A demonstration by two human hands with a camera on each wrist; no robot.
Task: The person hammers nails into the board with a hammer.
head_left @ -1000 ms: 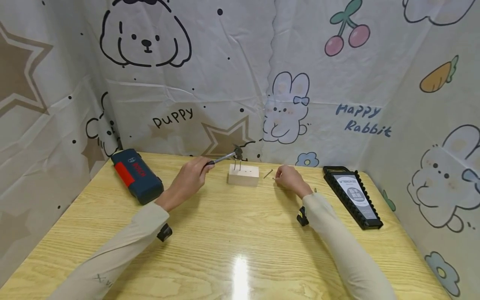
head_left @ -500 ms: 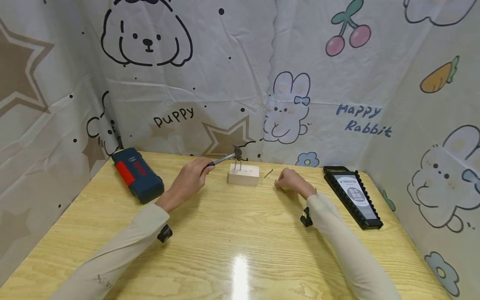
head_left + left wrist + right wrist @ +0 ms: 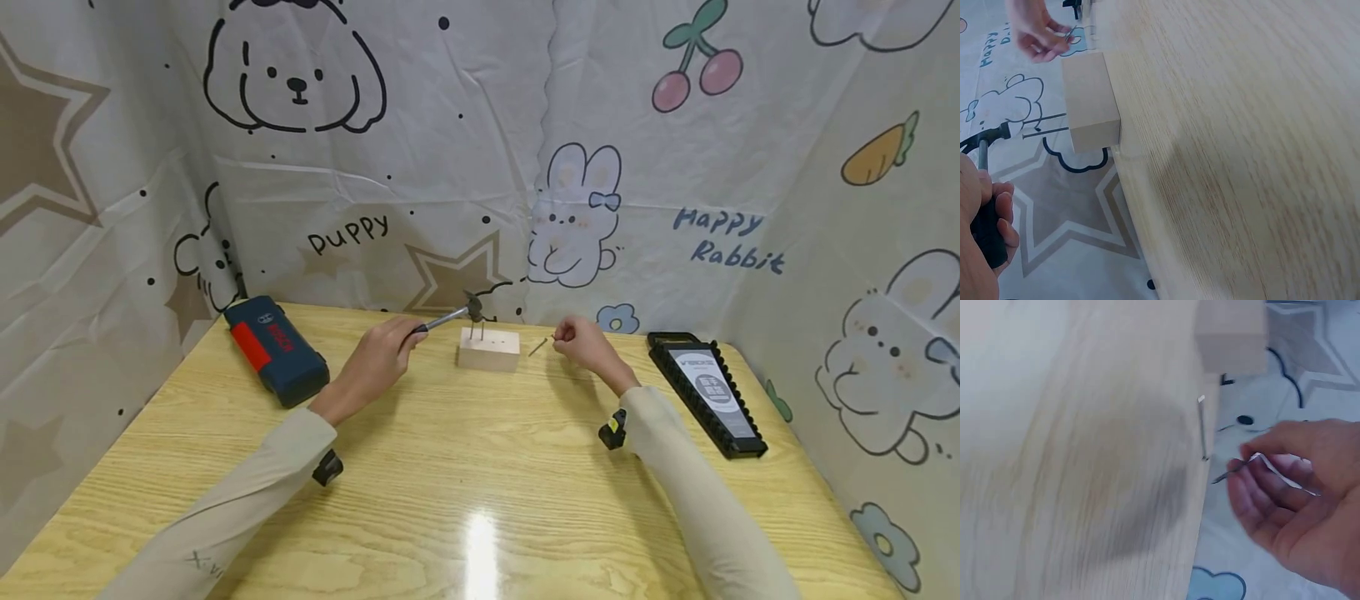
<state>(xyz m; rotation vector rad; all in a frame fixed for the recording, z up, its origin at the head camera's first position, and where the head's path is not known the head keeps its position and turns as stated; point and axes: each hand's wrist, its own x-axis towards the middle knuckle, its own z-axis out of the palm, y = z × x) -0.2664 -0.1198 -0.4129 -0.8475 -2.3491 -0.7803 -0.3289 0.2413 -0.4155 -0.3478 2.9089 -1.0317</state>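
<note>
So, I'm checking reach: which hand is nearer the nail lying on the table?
Right: the right hand is just right of the nail; the left hand is farther left, beyond the wooden block.

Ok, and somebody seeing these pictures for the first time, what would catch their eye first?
Probably the cartoon-printed cloth filling the background behind the table. Next, the hammer in the left hand, its head close to the tops of two upright nails in the wooden block, while the right hand pinches another nail to the block's right. The blue and red case at the table's far left also stands out.
</note>
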